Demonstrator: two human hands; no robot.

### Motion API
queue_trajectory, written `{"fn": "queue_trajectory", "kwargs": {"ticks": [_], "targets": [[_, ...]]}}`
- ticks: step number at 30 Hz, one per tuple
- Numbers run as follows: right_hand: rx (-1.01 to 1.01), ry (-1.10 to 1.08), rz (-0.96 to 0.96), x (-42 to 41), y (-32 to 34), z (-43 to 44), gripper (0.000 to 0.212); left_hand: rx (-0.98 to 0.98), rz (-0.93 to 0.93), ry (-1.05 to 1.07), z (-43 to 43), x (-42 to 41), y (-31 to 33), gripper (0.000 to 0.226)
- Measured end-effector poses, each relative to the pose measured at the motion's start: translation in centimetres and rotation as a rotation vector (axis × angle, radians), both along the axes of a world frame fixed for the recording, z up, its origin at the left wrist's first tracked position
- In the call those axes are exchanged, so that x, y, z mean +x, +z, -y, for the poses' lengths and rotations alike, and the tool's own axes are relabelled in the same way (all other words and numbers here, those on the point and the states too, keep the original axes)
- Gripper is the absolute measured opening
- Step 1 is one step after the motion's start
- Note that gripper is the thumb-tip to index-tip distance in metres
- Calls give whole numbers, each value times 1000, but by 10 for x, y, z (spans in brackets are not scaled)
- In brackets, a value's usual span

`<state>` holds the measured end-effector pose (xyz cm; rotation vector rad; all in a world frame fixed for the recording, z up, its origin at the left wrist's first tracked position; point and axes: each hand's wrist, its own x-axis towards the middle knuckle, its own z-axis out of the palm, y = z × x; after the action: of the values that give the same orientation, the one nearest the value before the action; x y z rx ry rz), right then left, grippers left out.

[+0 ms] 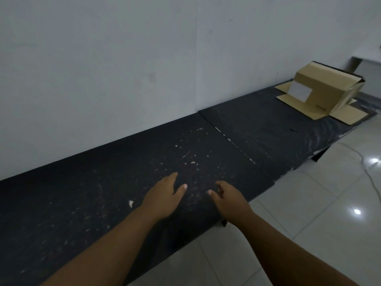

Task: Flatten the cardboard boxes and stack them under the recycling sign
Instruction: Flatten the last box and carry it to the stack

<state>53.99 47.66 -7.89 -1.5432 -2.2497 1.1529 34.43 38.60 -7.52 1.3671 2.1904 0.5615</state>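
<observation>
Head view. Left hand (165,193) and right hand (227,198), both empty with fingers loosely spread, extend side by side over the near part of a long, speckled black tabletop (103,193) set against a pale wall (123,58). The brown cardboard box (325,89), still erect with bottom flaps splayed and bearing a white label (300,91), stands at the table's far right end, well apart from both hands. Glossy white floor tiles (309,213) lie to the right.

Empty hands over a dark surface (103,193)
Left hand (165,195) and right hand (228,201) reach out with spread fingers; a cardboard box (323,89), flaps splayed, stands well apart at the far end.
</observation>
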Motion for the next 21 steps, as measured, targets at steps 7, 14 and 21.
{"fn": "queue_trajectory", "kwargs": {"ticks": [7, 14, 21], "targets": [[-1, 60, 42, 56, 5, -95, 55, 58, 44, 83, -80, 65, -2, 68], [10, 76, 42, 79, 1, -195, 59, 67, 39, 96, -172, 93, -8, 68], [56, 114, 68, 107, -6, -308, 62, 76, 7, 85, -291, 120, -12, 72]]}}
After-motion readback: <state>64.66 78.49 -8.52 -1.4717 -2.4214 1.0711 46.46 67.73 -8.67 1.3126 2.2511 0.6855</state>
